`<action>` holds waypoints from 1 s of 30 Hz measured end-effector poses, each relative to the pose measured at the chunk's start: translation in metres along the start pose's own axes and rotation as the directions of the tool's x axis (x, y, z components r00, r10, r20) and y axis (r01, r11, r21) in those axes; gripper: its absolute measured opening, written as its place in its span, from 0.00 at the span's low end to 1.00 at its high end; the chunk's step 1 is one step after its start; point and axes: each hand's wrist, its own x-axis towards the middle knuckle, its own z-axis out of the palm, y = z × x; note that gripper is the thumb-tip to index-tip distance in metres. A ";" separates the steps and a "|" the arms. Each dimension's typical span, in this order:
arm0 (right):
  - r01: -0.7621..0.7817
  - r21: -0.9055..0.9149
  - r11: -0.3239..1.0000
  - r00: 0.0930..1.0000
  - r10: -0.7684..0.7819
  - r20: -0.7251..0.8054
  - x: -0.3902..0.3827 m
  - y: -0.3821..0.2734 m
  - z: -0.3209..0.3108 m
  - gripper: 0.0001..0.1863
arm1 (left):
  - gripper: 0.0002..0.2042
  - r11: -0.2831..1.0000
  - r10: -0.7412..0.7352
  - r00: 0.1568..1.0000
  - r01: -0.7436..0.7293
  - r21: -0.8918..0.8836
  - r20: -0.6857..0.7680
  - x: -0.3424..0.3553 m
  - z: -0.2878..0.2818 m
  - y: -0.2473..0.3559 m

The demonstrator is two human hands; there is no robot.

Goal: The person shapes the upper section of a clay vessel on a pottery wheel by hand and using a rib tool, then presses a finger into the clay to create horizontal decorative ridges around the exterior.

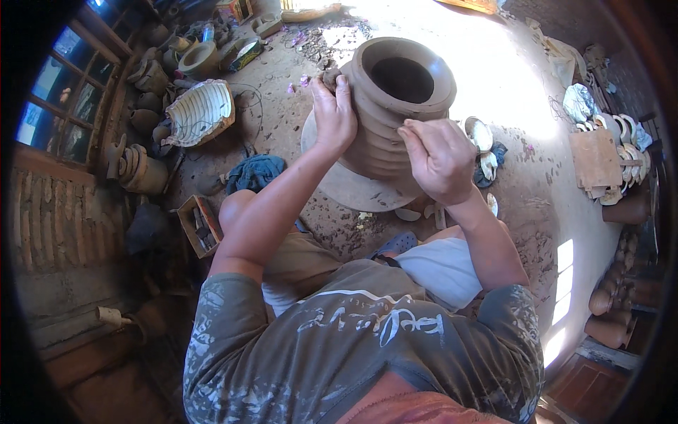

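In front of me a large brown clay pot (374,145) stands upright, with a wide rim, a dark open mouth and ridges round its body. Under it lies a round, flat wheel or board (364,194). My left hand (335,116) is raised at the pot's left side, thumb and fingers closed round a small lump of clay (330,78). At the pot's right front, my right hand (443,161) is curled in a pinch against or very near the ridged wall. Whatever its fingertips hold, if anything, is hidden.
A ribbed plaster mould piece (201,113) and several pots line the left wall. Left of my knee are a dark cloth (256,173) and a box of tools (200,226). Bowls (477,134) sit right of the pot. More pots (611,311) stand far right.
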 end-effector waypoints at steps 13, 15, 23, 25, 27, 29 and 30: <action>0.241 -0.171 0.955 0.954 -0.266 -0.139 0.038 0.009 0.034 0.06 | 0.25 0.984 0.114 0.985 -0.130 0.118 0.132 0.023 -0.010 -0.012; 0.266 -0.154 0.951 0.949 -0.287 -0.133 0.037 0.013 0.033 0.06 | 0.23 0.980 0.150 0.971 -0.171 0.102 0.189 0.034 -0.014 -0.016; 0.279 -0.077 0.957 0.958 -0.283 -0.051 0.018 0.039 0.007 0.13 | 0.19 0.988 0.140 0.929 -0.151 0.005 0.341 0.067 -0.015 -0.031; 0.281 -0.037 0.959 0.958 -0.283 -0.037 0.014 0.056 -0.003 0.12 | 0.19 0.983 0.163 0.920 -0.183 0.021 0.357 0.075 -0.014 -0.043; 0.253 -0.009 0.967 0.967 -0.253 0.006 0.012 0.074 -0.017 0.08 | 0.19 0.990 0.138 0.923 -0.136 -0.032 0.360 0.072 -0.013 -0.043; 0.074 0.107 0.992 0.997 -0.072 -0.017 0.011 0.085 -0.030 0.08 | 0.19 0.993 0.110 0.917 -0.114 -0.013 0.384 0.077 -0.013 -0.038; -0.022 0.164 0.986 1.000 0.025 -0.016 0.012 0.083 -0.034 0.07 | 0.19 0.994 0.082 0.907 -0.107 0.037 0.414 0.077 -0.013 -0.035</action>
